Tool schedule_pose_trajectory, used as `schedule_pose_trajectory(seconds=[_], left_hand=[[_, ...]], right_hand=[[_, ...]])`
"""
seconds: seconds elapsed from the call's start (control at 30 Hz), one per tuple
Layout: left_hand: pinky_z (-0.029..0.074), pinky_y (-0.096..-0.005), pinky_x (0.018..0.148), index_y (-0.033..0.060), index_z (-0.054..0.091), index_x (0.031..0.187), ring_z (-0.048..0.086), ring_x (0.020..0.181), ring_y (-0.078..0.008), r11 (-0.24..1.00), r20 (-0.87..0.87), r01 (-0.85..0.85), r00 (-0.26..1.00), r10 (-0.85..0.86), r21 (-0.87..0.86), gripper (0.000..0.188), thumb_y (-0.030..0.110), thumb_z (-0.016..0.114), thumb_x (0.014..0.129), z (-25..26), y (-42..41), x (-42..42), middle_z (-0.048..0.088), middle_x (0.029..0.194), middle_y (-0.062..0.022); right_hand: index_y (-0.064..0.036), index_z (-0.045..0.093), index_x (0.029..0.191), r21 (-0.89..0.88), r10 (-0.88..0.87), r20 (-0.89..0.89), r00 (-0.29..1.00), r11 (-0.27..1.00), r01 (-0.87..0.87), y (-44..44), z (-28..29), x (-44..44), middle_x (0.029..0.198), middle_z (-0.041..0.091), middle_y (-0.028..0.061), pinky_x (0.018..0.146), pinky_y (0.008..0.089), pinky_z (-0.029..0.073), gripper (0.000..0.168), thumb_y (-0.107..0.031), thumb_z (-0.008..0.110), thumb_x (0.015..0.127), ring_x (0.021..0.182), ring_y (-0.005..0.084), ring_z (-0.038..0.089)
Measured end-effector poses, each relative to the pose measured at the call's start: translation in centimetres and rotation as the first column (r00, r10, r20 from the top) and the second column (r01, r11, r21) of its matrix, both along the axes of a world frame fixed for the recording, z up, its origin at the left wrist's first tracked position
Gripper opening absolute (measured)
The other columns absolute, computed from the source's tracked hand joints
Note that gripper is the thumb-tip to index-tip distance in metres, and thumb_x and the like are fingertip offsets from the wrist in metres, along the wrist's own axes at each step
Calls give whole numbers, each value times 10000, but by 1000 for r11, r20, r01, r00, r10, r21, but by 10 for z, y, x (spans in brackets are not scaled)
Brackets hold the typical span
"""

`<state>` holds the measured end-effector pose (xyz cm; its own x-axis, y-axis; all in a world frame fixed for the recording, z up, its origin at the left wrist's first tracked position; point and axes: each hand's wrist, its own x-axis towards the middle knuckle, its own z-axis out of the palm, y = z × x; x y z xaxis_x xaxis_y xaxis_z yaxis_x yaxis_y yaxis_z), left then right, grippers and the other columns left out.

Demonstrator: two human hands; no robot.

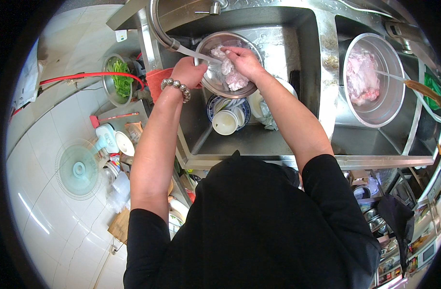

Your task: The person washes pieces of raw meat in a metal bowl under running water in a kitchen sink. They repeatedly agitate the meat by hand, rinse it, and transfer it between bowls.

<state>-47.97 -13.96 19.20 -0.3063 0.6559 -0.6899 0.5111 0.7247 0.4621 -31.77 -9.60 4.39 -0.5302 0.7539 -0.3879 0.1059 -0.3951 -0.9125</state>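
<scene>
A round stainless steel bowl (254, 86) is held above the left basin of a metal sink (224, 159). My left hand (188, 73), with a beaded bracelet at the wrist, grips the bowl's left rim. Pale pink raw meat (237, 80) lies in the bowl, and my right hand (244, 63) has its fingers closed on the upper part of it. From a curved faucet (162, 34) a stream of water runs into the bowl. Under the bowl, in the basin, stand a white cup (224, 123) and a blue-patterned bowl (210, 110) with spoons.
In the right basin a large metal pot (393, 104) holds raw meat (363, 77) under a running hose (419, 88). A red cloth (155, 85) hangs over the sink's left edge. Further left are a bowl of leafy greens (120, 77) and an electric fan (78, 169).
</scene>
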Motion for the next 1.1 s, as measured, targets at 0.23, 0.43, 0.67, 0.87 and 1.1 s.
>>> schedule_pose_trajectory(seconds=[0.23,0.43,0.67,0.87,1.1], left_hand=[[542,-329,545,-47,636,958,652,605,-192,996,-56,81,995,-79,30,250,167,564,850,-11,-2,-8,671,744,-103],[546,-331,554,-41,644,962,656,619,-187,994,-89,104,991,-101,21,247,162,564,846,-11,1,-4,675,754,-102],[544,-329,550,-34,659,933,650,616,-179,1000,0,5,1000,-5,-29,231,156,562,843,-2,4,6,667,742,-87],[549,-341,546,-39,669,947,669,598,-218,1000,-19,26,999,-26,-5,252,170,568,849,-6,3,2,681,734,-126],[558,-350,618,-43,674,987,693,684,-229,1000,-34,17,999,-16,21,265,154,581,836,-14,1,-1,702,788,-160]], right_hand=[[-124,672,1206,-34,1,-10,1000,999,-1,-1,1,0,1192,669,134,981,315,446,316,-233,561,930,1109,240,619],[-122,674,1202,-49,5,7,1000,999,-4,0,2,3,1180,676,127,972,309,449,313,-228,559,931,1096,230,624],[-101,671,1202,-53,-16,-2,1000,998,16,2,2,5,1163,683,123,954,306,455,318,-222,561,929,1070,221,632],[-101,672,1200,-78,-23,-8,1000,997,22,2,2,4,1165,681,127,958,306,454,321,-224,568,923,1075,223,632],[-114,672,1195,27,-13,24,1000,1000,12,7,-6,6,1186,668,136,981,327,449,336,-270,574,914,1116,265,621]])
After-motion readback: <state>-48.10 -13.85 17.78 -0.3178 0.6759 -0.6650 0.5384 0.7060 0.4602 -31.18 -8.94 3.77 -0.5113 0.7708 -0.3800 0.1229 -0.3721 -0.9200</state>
